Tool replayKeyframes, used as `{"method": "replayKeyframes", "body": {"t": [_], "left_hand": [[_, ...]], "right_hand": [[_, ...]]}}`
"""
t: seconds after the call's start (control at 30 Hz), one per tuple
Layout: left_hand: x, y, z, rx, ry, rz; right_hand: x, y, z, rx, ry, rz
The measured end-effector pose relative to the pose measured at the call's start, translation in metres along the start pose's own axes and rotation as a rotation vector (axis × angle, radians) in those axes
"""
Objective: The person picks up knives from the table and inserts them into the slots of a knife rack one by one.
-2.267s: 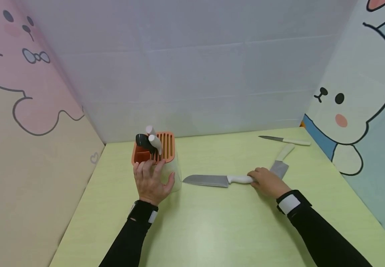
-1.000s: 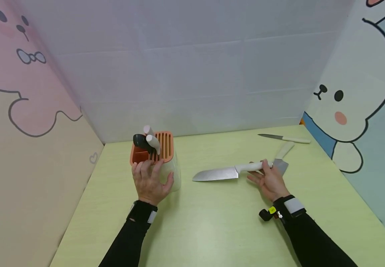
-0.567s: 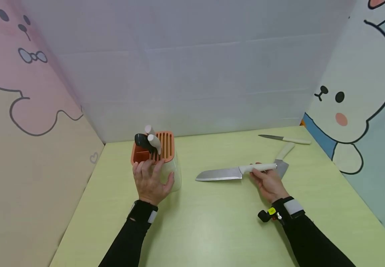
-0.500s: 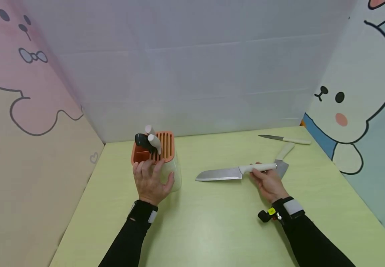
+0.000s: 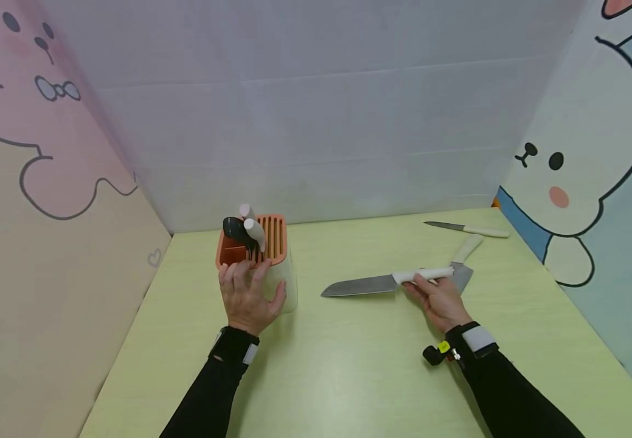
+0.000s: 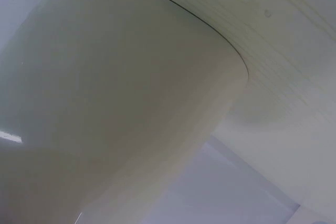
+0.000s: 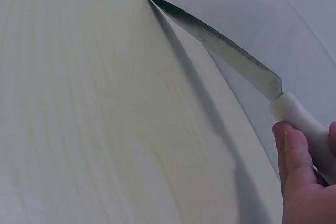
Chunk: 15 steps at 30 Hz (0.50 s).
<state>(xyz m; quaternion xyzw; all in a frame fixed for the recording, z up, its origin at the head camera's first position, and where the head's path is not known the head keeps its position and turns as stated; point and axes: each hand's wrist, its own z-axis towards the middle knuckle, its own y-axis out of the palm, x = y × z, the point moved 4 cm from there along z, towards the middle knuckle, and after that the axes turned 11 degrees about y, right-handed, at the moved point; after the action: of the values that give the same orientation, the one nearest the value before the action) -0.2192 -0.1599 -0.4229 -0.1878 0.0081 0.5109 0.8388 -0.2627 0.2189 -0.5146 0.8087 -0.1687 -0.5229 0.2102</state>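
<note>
A large kitchen knife [image 5: 361, 286] with a white handle is held by my right hand [image 5: 440, 302], fingers and thumb around the handle. Its blade points left; in the right wrist view the knife [image 7: 226, 51] is tilted, its tip close to the table and its handle raised. My left hand [image 5: 250, 302] rests against the front of a cream knife block [image 5: 287, 292], with straight fingertips at its orange slotted top and the thumb spread aside. In the left wrist view only the block's smooth wall [image 6: 115, 93] shows close up, without fingers.
Black-handled scissors [image 5: 235, 229] and white handles [image 5: 254, 231] stick up from the block. A small knife [image 5: 474, 230] lies at the back right. Nearer lies a cleaver [image 5: 462, 274], partly behind my right hand. Walls [image 5: 316, 121] enclose the table's back and sides.
My right hand picked up the large knife from the table, turned palm up and adjusted its grip on the handle. In the last half second the blade turned slightly. The left hand stayed put.
</note>
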Motion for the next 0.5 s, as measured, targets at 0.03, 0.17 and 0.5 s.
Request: {"method": "replayKeyframes", "body": {"t": [0.03, 0.17, 0.5], "left_hand": [[0.0, 0.0, 0.0, 0.0, 0.001, -0.001], [-0.001, -0.001, 0.0, 0.007, 0.008, -0.009], [-0.001, -0.001, 0.001, -0.003, -0.002, -0.018]], "right_hand": [[0.0, 0.001, -0.001, -0.001, -0.001, 0.004], [-0.007, 0.003, -0.005, -0.035, -0.021, 0.015], [-0.053, 0.021, -0.017, 0.014, -0.212, -0.075]]}}
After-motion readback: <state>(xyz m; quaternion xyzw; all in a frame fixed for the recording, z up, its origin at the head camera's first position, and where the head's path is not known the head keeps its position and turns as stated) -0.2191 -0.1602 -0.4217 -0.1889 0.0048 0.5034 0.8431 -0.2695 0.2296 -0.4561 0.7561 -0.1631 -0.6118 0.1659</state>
